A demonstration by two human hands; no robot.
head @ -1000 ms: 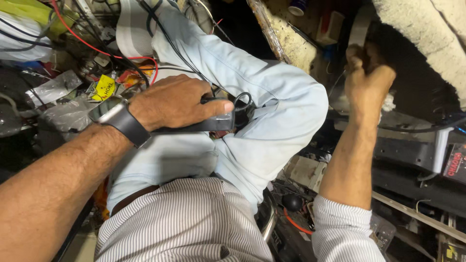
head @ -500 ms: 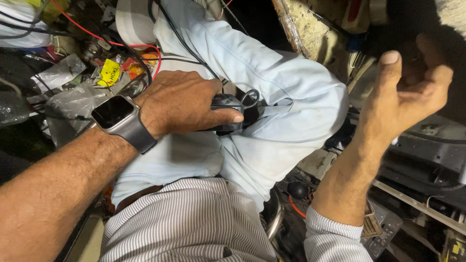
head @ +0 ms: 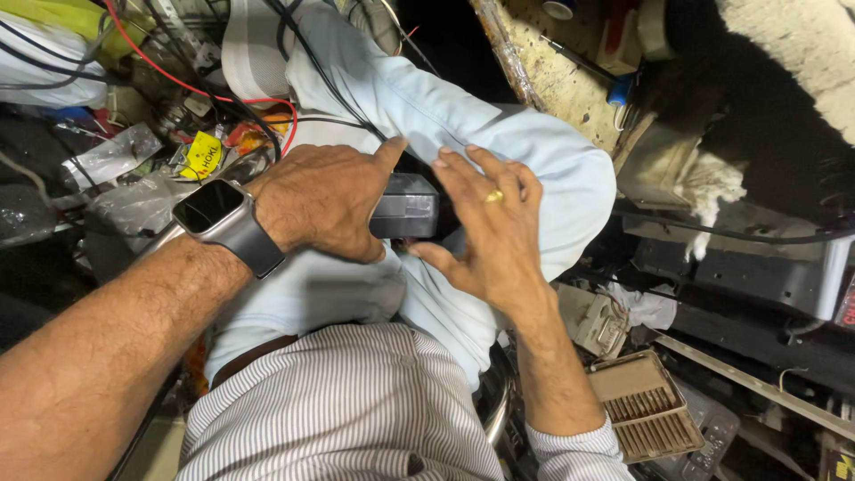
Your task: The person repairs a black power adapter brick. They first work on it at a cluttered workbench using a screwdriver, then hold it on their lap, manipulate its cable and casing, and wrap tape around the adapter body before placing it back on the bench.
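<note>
- Clutter of wires and plastic bags lies at the far left, with one red wire (head: 191,87) looping over it and one yellow tag (head: 203,153) beside the wrist.
- One dark smartwatch (head: 216,214) sits on the left wrist.
- Left hand (head: 325,200) rests on the raised knee in pale blue trousers (head: 534,151), its fingers wrapped around one end of the box, thumb pointing up.
- One small dark grey box (head: 405,205), rectangular with a dull lid and rounded edges, lies on the thigh between the two hands.
- Right hand (head: 494,227) is just beside the box, its fingers (head: 463,165) spread and curled over it, gripping nothing; one gold ring (head: 492,195) shows.
- One tan drill-bit case (head: 646,410) lies open, low at the right, well apart from the box.
</note>
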